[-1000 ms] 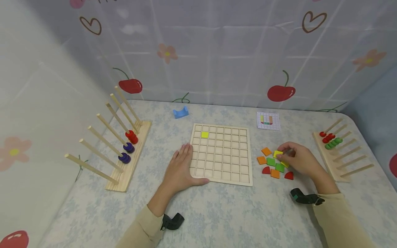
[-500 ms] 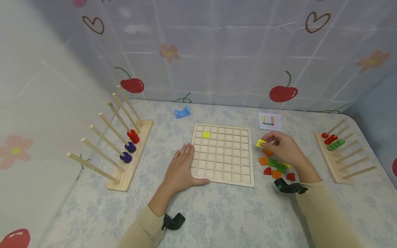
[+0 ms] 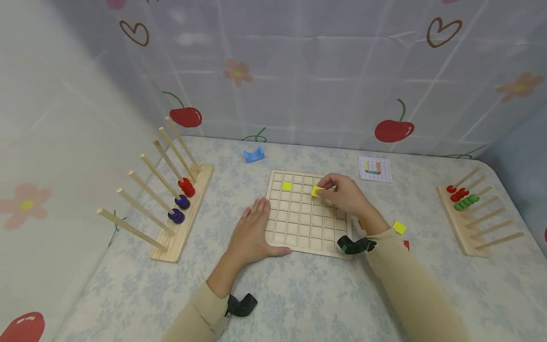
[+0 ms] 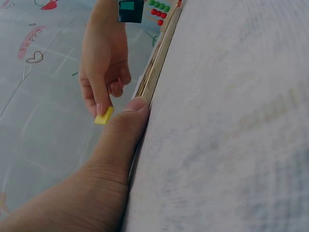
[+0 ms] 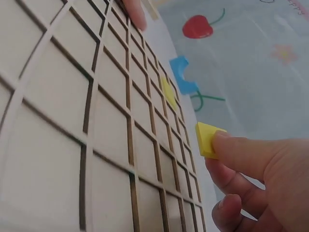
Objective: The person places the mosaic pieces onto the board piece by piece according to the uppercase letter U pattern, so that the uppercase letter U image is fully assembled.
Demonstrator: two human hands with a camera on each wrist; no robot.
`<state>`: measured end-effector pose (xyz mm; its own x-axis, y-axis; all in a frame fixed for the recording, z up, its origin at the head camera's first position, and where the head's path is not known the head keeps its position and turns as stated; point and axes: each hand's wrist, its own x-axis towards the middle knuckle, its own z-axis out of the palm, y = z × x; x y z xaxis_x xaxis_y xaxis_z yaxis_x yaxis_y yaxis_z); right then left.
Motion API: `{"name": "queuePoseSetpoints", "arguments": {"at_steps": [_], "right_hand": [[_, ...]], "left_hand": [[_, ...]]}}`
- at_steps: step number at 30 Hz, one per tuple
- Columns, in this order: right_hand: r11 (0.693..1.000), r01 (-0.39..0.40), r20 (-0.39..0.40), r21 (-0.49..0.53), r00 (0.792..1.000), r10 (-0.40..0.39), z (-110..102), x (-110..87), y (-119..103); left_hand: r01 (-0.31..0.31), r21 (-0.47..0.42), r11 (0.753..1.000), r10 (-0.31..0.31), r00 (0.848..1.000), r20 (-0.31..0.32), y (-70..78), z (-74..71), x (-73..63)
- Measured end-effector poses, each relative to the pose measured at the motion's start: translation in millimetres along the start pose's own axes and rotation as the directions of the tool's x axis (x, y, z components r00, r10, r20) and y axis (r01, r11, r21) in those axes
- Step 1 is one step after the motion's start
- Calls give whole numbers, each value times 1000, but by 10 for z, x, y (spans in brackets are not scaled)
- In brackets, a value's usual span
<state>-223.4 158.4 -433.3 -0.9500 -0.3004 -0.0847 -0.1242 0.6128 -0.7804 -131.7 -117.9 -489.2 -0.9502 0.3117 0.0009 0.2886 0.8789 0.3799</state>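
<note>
Between thumb and fingers my right hand (image 3: pixel 345 194) pinches a yellow square tile (image 5: pixel 206 140), held above the right part of a wooden grid board (image 3: pixel 294 217). The right wrist view shows the tile raised off the board's cells. Another yellow square (image 3: pixel 287 186) lies in a cell near the board's upper left. My left hand (image 3: pixel 249 232) rests flat at the board's left side, fingers straight, with the thumb (image 4: pixel 133 111) along its near edge. Right of the board lie a loose yellow tile (image 3: pixel 399 227) and a red piece (image 3: pixel 406 245); my right forearm hides most other loose pieces.
A pattern card (image 3: pixel 375 169) lies behind the board on the right. A blue curved block (image 3: pixel 254 155) sits at the back. Pegged wooden racks with beads stand at the left (image 3: pixel 183 213) and right (image 3: pixel 463 221). A curtain wall rises behind the table.
My right hand has picked the yellow tile from the loose pieces and carried it left over the board. The left hand stays at the board's edge.
</note>
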Motion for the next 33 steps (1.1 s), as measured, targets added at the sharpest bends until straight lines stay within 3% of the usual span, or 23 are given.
{"name": "queuePoseSetpoints", "arguments": {"at_steps": [13, 26, 33], "right_hand": [[999, 37, 68, -13, 997, -36, 514, 302, -314], [991, 43, 47, -129, 998, -38, 664, 343, -395], [970, 76, 55, -233, 996, -65, 681, 330, -381]], "left_hand": [[0, 2, 1000, 0, 1000, 13, -7, 8, 4], [-9, 10, 1000, 9, 1000, 10, -13, 1, 0], [-9, 5, 1000, 9, 1000, 15, -15, 1, -1]]}}
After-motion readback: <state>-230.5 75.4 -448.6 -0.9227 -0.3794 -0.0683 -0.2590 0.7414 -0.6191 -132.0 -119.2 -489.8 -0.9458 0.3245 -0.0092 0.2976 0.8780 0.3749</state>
